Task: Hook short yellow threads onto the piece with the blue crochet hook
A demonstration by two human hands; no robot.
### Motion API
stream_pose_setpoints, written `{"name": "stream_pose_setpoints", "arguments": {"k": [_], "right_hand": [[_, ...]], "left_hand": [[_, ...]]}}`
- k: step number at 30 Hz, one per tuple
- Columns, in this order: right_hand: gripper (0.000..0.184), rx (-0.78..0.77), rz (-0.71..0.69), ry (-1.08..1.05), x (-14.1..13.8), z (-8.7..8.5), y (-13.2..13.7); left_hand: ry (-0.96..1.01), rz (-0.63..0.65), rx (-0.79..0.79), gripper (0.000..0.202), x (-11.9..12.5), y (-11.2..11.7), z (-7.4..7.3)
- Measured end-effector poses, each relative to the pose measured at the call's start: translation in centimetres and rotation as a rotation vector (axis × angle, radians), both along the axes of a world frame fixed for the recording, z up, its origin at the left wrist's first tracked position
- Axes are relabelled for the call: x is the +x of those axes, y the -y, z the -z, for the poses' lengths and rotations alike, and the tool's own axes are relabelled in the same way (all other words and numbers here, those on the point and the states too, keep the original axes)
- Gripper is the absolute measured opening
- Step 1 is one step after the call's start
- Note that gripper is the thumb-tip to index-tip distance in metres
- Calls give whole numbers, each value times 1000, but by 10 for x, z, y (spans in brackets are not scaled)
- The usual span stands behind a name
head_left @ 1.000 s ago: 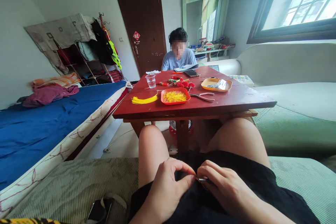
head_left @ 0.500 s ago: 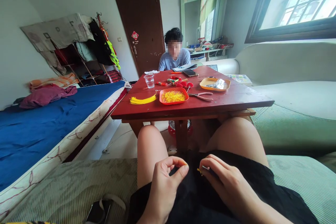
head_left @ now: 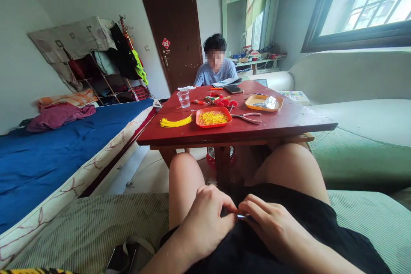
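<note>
Over my lap, both hands meet almost fingertip to fingertip. My left hand (head_left: 212, 218) is closed in a pinch, thumb and forefinger together; what they hold, if anything, is hidden or too small to name. Between the fingers of my right hand (head_left: 272, 222) is a thin shiny metal tool (head_left: 242, 216), its end touching or nearly touching the left fingertips. Most of that tool is covered, so its exact kind does not show. Ahead on the red table (head_left: 289, 122) lie a bundle of yellow strands (head_left: 175, 122) and a red tray (head_left: 214, 126) filled with short yellow pieces.
Pliers (head_left: 248, 117) lie beside the red tray. Behind are a clear plastic cup (head_left: 184, 99), red decorations (head_left: 226, 102), a phone (head_left: 233, 89) and an orange tray (head_left: 257, 108) with a silvery packet. Another person (head_left: 213, 70) sits across the table. A bed (head_left: 70, 137) stands left.
My left hand has moved right and turned palm-down, its pinch now meeting the right fingertips. A small yellow bit earlier visible at the right fingers is now hidden.
</note>
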State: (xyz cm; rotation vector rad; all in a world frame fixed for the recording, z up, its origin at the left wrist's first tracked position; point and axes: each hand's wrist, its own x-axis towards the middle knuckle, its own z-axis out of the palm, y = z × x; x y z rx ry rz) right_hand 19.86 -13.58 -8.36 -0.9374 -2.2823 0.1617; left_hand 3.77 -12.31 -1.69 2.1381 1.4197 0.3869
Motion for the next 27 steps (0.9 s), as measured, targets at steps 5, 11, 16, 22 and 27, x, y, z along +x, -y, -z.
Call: {"name": "stream_pose_setpoints", "arguments": {"k": [5,11,16,22,27], "right_hand": [[31,34,48,-10,-2,4,0],[33,51,141,-101,-6,0,-1],[41,41,144,-104,-4,-6,-3],[31,4,72,-37,-1,-2,-4],[27,-42,25,-36,0,-1,-5]], "left_hand": [[65,-105,69,15,6,3,11],[383,-269,252,16,16,16,34],[629,-329,-67,19,8,12,44],[386,-143,-89,12,-8,-3,24],[141,-48,29,14,0,-5,6]]}}
